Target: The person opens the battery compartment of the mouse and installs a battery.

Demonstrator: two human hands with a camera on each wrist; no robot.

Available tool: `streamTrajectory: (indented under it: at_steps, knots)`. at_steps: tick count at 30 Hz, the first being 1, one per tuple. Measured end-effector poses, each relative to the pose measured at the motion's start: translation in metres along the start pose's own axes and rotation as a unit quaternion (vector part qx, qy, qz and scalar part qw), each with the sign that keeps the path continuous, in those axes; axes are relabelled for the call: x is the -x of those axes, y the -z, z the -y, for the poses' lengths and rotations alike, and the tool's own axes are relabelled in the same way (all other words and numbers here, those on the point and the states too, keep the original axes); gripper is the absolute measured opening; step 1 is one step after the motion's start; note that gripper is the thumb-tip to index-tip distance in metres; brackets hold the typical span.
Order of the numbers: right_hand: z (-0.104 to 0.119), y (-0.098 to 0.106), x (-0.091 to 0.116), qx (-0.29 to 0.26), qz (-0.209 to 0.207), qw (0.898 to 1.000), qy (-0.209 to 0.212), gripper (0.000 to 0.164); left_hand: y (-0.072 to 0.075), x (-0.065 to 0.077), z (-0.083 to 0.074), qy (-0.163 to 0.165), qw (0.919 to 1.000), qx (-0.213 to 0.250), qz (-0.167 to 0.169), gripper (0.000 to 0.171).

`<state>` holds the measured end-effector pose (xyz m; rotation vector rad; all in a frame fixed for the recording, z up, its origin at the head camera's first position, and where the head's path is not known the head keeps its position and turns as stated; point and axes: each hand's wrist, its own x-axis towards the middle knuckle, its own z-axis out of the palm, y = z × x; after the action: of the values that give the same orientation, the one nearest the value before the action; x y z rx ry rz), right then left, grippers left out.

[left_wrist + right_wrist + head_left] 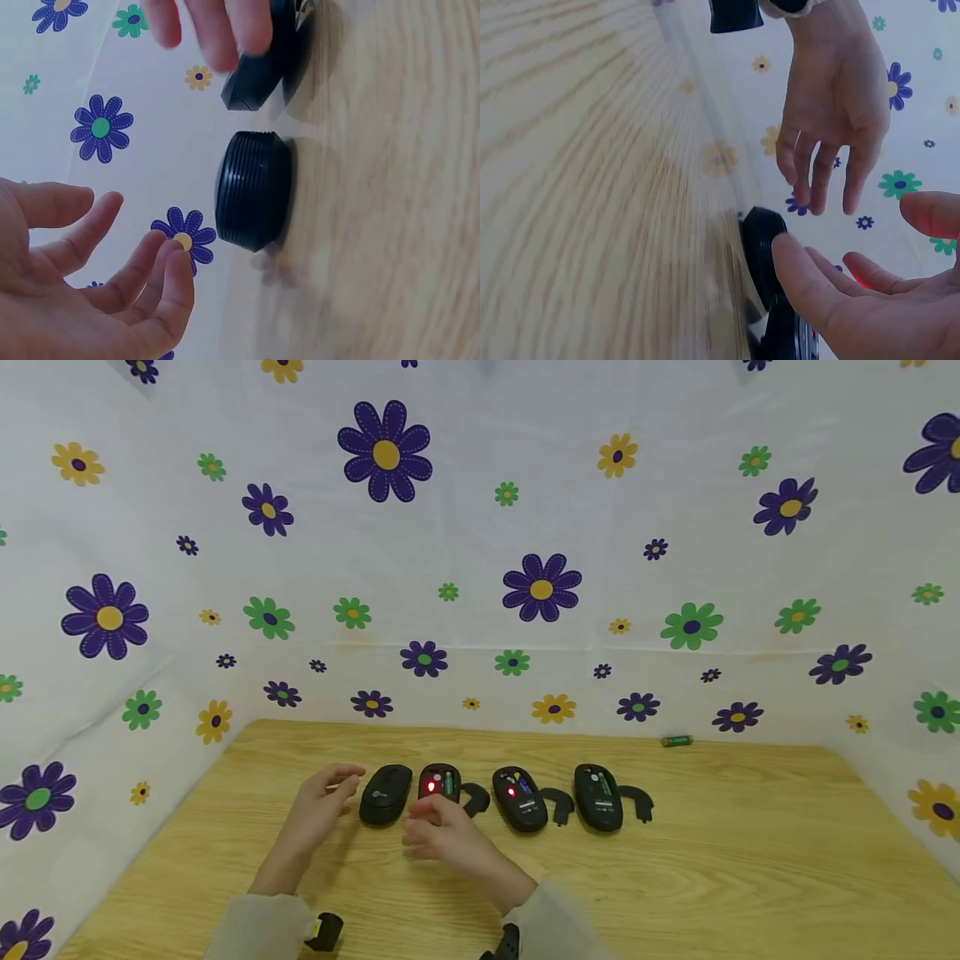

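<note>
A black computer mouse [386, 795] lies right side up at the left end of a row. My left hand [322, 806] hovers at its left side, fingers loosely bent and holding nothing. Over the near end of the second mouse [448, 779] is my right hand [453, 839], its fingers relaxed and empty. That mouse is upside down, its battery bay uncovered, a green battery inside and a red light glowing. In the left wrist view, a gap separates the left fingers [176, 289] from the ribbed side of the first mouse [253, 191].
Farther right lie two more upturned mice, one with a red light [521, 810] and one dark [598, 806]. Curved black covers [476, 797] sit beside the upturned mice. A loose green battery [677, 741] lies near the table's back edge, before a flowered cloth [465, 527].
</note>
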<state>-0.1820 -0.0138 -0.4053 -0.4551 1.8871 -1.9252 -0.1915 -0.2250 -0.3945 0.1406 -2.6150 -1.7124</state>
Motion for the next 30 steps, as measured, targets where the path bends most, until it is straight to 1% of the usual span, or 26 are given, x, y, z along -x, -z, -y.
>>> streamTrajectory:
  at_steps: [3, 7, 11, 16, 23, 30]
  knots:
    - [0.002, -0.009, -0.003, 0.022, -0.01, 1.0, -0.002, 0.04, 0.002, -0.001, 0.004, 0.007, 1.0, 0.006, 0.002, 0.036]
    - [0.003, -0.016, -0.007, 0.05, -0.026, 0.998, -0.012, 0.049, 0.005, -0.003, 0.007, 0.009, 0.9999, 0.008, 0.012, 0.037]
    - [0.002, -0.02, -0.01, 0.054, -0.042, 0.997, -0.021, 0.057, 0.006, -0.004, 0.01, 0.016, 0.9993, 0.004, 0.034, 0.039]
    - [-0.001, -0.024, -0.015, 0.058, -0.053, 0.996, -0.04, 0.061, 0.004, -0.007, 0.014, 0.03, 0.9977, 0.003, 0.06, 0.042]
    - [-0.007, -0.033, -0.024, 0.085, -0.083, 0.992, -0.037, 0.064, 0.0, -0.01, 0.018, 0.035, 0.997, 0.016, 0.067, 0.045]
    - [-0.003, -0.038, -0.032, 0.12, -0.111, 0.986, -0.041, 0.065, 0.0, -0.014, 0.019, 0.041, 0.9953, 0.029, 0.083, 0.05]
